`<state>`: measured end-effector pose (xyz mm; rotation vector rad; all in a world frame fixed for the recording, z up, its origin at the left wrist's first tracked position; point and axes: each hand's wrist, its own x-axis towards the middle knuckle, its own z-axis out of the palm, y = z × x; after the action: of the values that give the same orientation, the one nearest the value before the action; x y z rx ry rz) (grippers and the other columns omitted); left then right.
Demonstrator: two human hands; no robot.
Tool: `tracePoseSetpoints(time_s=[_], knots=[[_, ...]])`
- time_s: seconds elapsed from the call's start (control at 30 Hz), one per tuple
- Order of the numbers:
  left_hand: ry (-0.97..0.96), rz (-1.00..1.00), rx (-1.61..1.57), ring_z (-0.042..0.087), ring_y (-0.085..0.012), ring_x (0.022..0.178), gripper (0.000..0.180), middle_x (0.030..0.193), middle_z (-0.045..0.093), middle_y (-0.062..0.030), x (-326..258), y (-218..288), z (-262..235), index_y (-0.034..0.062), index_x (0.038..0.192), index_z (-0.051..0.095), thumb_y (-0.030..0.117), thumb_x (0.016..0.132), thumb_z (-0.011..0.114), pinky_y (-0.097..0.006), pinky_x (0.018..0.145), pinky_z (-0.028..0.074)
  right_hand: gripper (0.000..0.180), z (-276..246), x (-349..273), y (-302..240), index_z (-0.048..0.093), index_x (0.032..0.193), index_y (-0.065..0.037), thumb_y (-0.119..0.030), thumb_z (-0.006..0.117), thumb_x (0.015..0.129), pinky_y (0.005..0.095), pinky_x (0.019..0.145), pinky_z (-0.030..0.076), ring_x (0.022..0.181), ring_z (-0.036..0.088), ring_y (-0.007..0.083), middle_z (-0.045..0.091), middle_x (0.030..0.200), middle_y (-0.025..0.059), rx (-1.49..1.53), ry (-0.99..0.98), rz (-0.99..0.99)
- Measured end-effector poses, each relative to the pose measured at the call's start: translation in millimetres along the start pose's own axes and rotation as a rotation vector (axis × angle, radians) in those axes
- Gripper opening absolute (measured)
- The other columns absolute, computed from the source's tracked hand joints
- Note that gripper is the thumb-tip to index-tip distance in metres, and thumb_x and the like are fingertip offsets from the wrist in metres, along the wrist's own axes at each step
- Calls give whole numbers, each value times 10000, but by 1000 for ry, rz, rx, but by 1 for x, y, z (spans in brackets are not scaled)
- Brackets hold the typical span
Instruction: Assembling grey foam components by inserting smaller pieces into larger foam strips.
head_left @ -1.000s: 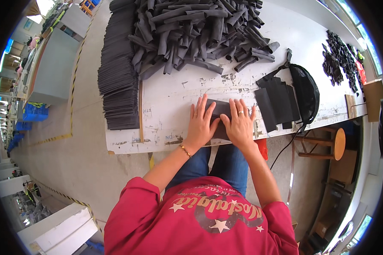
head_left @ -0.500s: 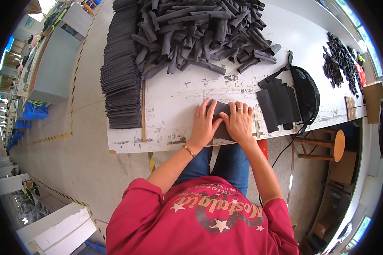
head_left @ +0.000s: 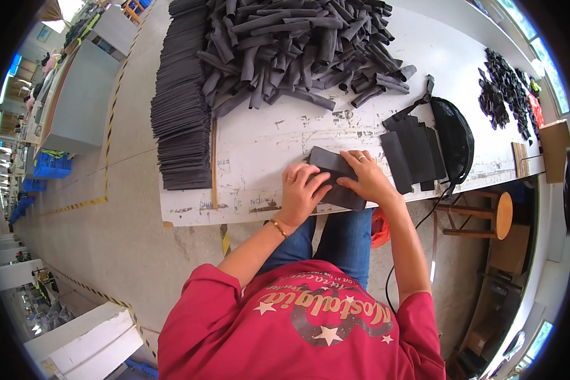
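Left hand (head_left: 301, 192) curling over dark sheet (head_left: 330, 163) on desk (head_left: 259, 149), maybe pinching it from where I'm standing; right hand (head_left: 370, 181) resting on it, thumb spread from fingers.

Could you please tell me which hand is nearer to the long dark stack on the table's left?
Left. The left hand is to the right of the dark stack; the right hand is farther to its right.

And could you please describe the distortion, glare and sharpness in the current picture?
In the head view, the white table bows along its near edge and the corners go black; in the head view, the upper-right window glares; also in the head view, the left hand and right hand look fairly sharp.
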<state>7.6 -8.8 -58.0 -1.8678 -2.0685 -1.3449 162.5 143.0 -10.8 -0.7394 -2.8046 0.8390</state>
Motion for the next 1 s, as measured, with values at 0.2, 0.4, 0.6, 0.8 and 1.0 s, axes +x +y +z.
tracePoseSetpoints(time_s=[0.2,0.4,0.6,0.8,1.0], knots=[[-6,56,65,523,-251,1039,203,1020,567,-33,-14,10,-8,122,963,700,152,772,761,-419,915,409,661,-1,2,-2,495,1343,24,-273,735,803,443,1004,416,1156,490,387,541,1289,206,-11,-29,-2],[-30,41,-44,550,-268,993,235,1009,563,-52,-22,8,-6,101,990,676,107,771,761,-397,878,454,734,0,2,-7,492,1329,49,-340,767,771,439,1006,418,1178,478,372,529,1281,201,-142,-25,-26],[-82,-20,-132,561,-298,1004,212,1042,568,-85,-20,5,-4,79,990,659,100,796,742,-412,888,461,717,-4,13,4,512,1326,14,-345,772,763,439,1001,421,1173,483,358,539,1258,174,-117,-110,-47],[-128,4,-130,566,-287,1027,216,1076,582,-82,-16,4,1,79,1045,624,114,845,698,-410,927,441,684,2,9,2,505,1337,-6,-300,761,776,421,994,425,1152,486,347,535,1237,161,-235,-52,-69],[-91,9,-17,562,-278,1047,223,1093,612,-64,-10,5,4,90,1083,625,163,876,666,-432,974,409,715,3,5,-5,451,1362,26,-313,738,801,436,1005,411,1175,465,355,508,1266,173,-346,10,-104]])
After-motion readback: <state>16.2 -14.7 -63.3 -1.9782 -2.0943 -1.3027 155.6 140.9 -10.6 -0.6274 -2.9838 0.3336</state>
